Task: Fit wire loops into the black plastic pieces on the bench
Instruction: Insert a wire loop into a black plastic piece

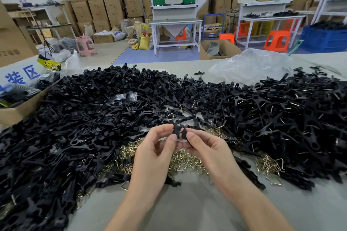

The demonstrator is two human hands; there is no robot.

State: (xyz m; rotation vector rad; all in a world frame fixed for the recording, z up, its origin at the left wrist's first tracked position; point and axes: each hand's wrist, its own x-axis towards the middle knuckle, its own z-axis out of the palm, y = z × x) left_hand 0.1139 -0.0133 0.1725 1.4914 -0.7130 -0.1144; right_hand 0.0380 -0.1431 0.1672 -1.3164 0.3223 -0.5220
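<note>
Left hand (pixel 155 148) and right hand (pixel 204 148) together above bench (pixel 187 210), fingertips of both pinching one black plastic piece (pixel 178 131); wire loops (pixel 185 162) heaped just beneath, amid black pieces (pixel 84 118).

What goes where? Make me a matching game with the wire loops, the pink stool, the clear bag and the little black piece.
Things: 1 wire loops; 2 pink stool; 3 clear bag; 4 black piece.
Places: A pinched by left hand and right hand; B floor, far left; C heaped on the bench under the hands; D bench, far right.
Pairs: 1-C, 2-B, 3-D, 4-A.
</note>
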